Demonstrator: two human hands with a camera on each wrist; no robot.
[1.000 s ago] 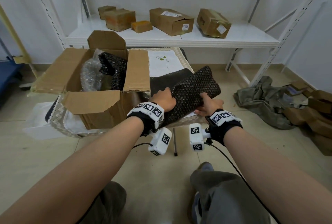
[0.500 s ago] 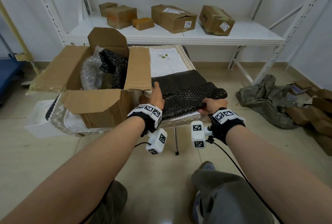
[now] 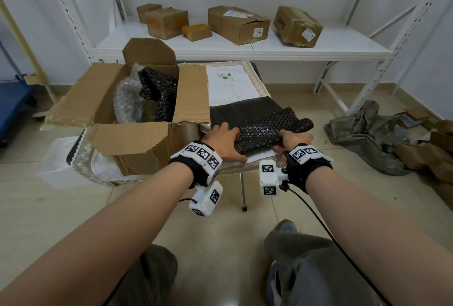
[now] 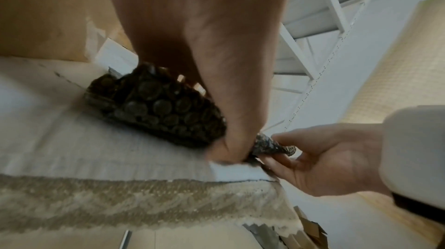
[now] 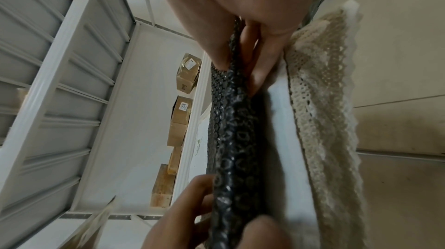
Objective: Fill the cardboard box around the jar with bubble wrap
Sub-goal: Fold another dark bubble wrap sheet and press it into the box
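Head: the black bubble wrap (image 3: 267, 131) has dropped from raised to lying on the table beside the cardboard box (image 3: 127, 139), which already holds clear and black wrap; jar not visible, this sheet still to go in. Left wrist: left hand (image 4: 211, 74) clamps the roll's end. Right wrist: right hand (image 5: 243, 30) pinches its edge.

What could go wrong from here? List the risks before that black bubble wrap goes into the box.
1. The black bubble wrap lies close to the table's front edge; both hands grip only its near edge, so the loose far end may unfold or drag the tablecloth.
2. The cardboard box already holds clear wrap and black wrap, so forcing more in could crowd the jar, which is hidden.
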